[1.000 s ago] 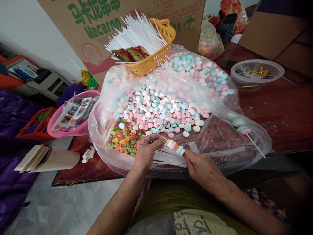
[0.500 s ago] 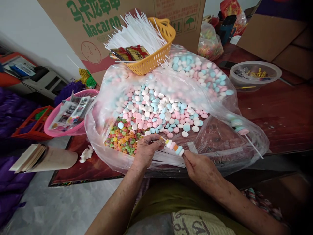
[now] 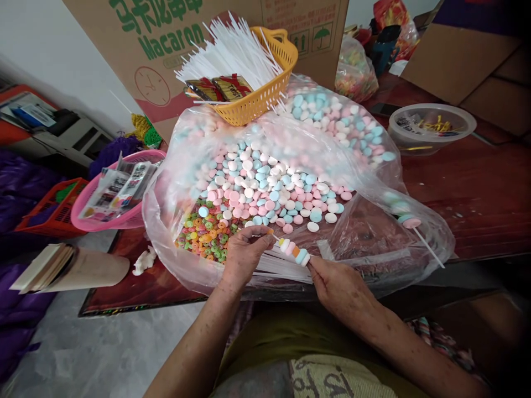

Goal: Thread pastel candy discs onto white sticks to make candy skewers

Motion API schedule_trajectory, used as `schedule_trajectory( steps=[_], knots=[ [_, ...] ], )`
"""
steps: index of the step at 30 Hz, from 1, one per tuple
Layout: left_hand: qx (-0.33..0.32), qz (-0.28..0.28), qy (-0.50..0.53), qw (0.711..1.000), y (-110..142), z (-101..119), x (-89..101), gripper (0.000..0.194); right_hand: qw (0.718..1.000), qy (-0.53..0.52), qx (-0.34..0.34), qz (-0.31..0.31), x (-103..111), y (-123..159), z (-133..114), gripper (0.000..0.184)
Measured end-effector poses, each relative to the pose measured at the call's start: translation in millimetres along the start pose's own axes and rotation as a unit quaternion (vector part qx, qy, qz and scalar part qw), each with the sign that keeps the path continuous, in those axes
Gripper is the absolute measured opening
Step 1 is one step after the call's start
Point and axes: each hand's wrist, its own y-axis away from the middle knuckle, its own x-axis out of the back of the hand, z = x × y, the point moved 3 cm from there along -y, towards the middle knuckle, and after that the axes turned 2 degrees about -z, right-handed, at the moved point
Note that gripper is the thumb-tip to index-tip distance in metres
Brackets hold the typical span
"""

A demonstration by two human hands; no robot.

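Note:
My right hand (image 3: 338, 282) grips the lower end of a candy skewer (image 3: 295, 251), a white stick threaded with white, pink and blue candies plus orange and yellow pieces between them. The fingers of my left hand (image 3: 244, 251) are pinched at the stick's bare tip, on a small orange gummy ring (image 3: 270, 231), mostly covered by the fingertips. Just beyond my hands lies a heap of pastel candies (image 3: 265, 182) in a clear plastic bag (image 3: 161, 232). Small gummy rings (image 3: 203, 235) in orange, green and yellow are piled to the left. White sticks (image 3: 286, 268) lie beneath my hands.
A yellow basket (image 3: 249, 113) of white sticks stands behind the candies, before a cardboard box (image 3: 157, 110). A finished-looking skewer (image 3: 409, 221) rests on the plastic at right. Around are a round tub (image 3: 431, 135), a pink basket (image 3: 112, 224) and a cylindrical container (image 3: 95, 268).
My left fingers have shifted slightly at the stick's tip, and the orange piece shows more clearly there. My right hand keeps its hold on the skewer. The whole view has moved a little.

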Motion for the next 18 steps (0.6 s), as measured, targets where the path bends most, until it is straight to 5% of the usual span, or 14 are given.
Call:
schedule_trajectory(
  steps=[3,8,14,18],
  knots=[
    [-0.011,0.003,-0.055,0.998,1,-1,0.8,0.019,1.0,0.002,-0.006,-0.008,0,-1,-1,0.02],
    [0.033,-0.025,-0.007,0.999,1,-1,-4.2,0.019,1.0,0.001,0.001,-0.005,2,1,-3,0.02],
    [-0.045,-0.034,-0.054,0.997,11,-4,-10.5,0.013,1.0,0.003,0.0,0.03,-6,-3,-2,0.022],
    [-0.062,-0.143,-0.061,0.986,6,8,-7.9,0.018,0.99,-0.069,0.035,0.119,-1,-17,11,0.024]
  ],
)
